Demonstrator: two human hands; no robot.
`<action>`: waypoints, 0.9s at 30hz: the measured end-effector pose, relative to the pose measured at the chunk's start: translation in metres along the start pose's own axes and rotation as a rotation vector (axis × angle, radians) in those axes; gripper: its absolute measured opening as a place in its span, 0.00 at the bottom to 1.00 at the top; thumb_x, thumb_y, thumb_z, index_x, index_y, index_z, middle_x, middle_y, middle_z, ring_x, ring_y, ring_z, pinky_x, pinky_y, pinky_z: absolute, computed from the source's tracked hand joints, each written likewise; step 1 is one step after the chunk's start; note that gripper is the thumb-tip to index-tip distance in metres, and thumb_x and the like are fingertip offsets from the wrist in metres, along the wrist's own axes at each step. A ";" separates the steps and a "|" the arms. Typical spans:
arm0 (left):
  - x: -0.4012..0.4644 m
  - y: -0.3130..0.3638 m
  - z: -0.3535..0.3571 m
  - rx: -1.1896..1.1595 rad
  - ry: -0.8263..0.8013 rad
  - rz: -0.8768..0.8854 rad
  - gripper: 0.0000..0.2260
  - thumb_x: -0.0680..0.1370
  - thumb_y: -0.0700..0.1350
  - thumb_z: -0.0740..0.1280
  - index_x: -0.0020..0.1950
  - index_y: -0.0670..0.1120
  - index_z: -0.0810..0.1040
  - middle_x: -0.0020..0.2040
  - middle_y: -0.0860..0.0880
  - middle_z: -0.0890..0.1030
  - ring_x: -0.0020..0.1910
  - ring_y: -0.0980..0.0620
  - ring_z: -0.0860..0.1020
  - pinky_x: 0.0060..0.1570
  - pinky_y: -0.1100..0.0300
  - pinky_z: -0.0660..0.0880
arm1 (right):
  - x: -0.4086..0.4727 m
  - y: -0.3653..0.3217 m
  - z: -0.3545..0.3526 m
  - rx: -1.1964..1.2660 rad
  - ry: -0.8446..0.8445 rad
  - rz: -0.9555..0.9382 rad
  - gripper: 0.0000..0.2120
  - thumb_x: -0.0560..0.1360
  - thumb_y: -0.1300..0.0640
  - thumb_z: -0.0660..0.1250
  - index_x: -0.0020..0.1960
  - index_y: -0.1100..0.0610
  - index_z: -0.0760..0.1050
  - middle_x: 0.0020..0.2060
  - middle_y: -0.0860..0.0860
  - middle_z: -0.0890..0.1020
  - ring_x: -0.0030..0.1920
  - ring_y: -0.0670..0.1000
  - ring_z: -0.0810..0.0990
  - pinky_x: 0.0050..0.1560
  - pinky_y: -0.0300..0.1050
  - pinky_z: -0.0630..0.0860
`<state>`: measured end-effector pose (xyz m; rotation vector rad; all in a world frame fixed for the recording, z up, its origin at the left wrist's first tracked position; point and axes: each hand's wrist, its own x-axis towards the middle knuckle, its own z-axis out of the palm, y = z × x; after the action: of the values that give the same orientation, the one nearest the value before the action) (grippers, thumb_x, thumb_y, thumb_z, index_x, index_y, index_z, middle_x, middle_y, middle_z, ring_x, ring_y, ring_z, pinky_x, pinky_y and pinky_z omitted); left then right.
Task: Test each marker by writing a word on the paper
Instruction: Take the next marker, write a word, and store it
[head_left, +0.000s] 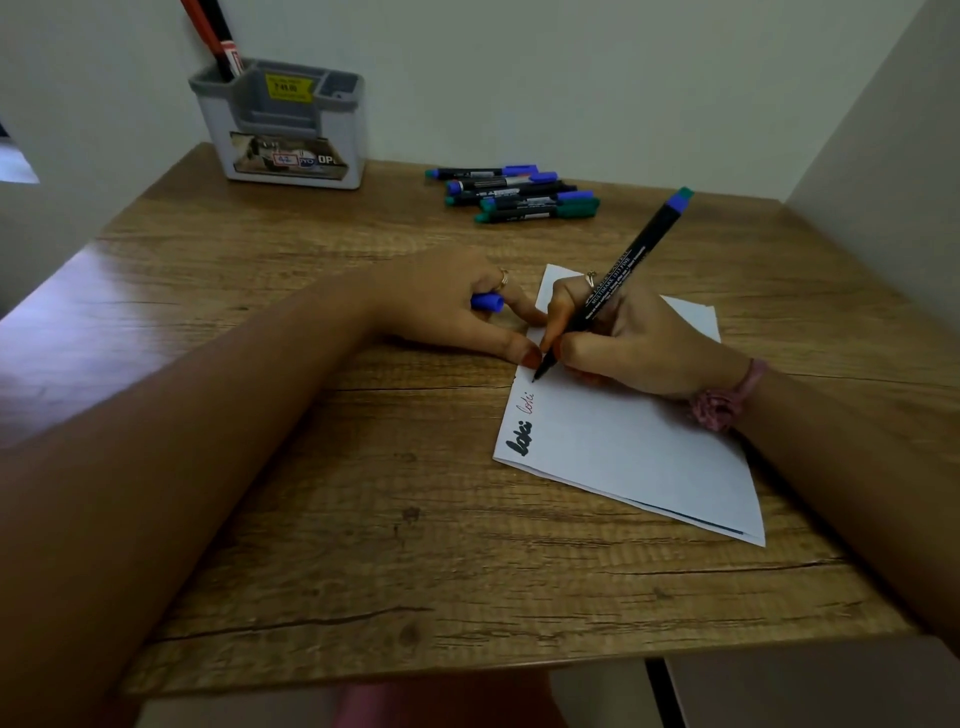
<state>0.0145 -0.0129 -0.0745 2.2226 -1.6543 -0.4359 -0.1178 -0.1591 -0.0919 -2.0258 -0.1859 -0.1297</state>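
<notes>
White folded paper (639, 441) lies near the wooden table's (363, 519) right edge. Its upper left corner is touched by a black blue-ended marker (618, 280), pinched in the right hand (639, 338). A blue cap (487, 302) is gripped in the left hand (457, 306), whose fingertips rest at the paper's edge.

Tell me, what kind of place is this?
Probably a small writing desk at home or in an office: a wooden desk, a grey pen holder, and markers by the paper.
</notes>
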 end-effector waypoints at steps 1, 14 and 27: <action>0.000 0.000 0.000 0.001 -0.003 -0.005 0.18 0.71 0.57 0.67 0.60 0.60 0.73 0.33 0.57 0.69 0.32 0.65 0.70 0.30 0.73 0.61 | 0.000 0.000 0.000 -0.016 0.003 0.000 0.04 0.67 0.62 0.67 0.38 0.63 0.74 0.27 0.45 0.78 0.25 0.41 0.73 0.26 0.32 0.69; 0.000 0.001 -0.001 0.008 -0.025 -0.038 0.21 0.72 0.57 0.66 0.64 0.57 0.73 0.32 0.55 0.66 0.30 0.60 0.69 0.30 0.67 0.59 | 0.002 0.004 0.003 -0.034 -0.014 -0.011 0.02 0.69 0.61 0.67 0.39 0.59 0.76 0.34 0.56 0.82 0.32 0.45 0.76 0.32 0.35 0.70; 0.003 -0.006 0.001 0.028 -0.017 -0.001 0.16 0.74 0.57 0.65 0.61 0.59 0.74 0.39 0.49 0.74 0.37 0.54 0.70 0.34 0.63 0.61 | 0.001 0.004 0.000 -0.047 0.013 -0.013 0.02 0.69 0.66 0.64 0.39 0.65 0.75 0.25 0.42 0.75 0.25 0.40 0.72 0.29 0.28 0.66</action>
<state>0.0197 -0.0146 -0.0778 2.2458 -1.6777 -0.4365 -0.1163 -0.1607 -0.0952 -2.0702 -0.1891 -0.1565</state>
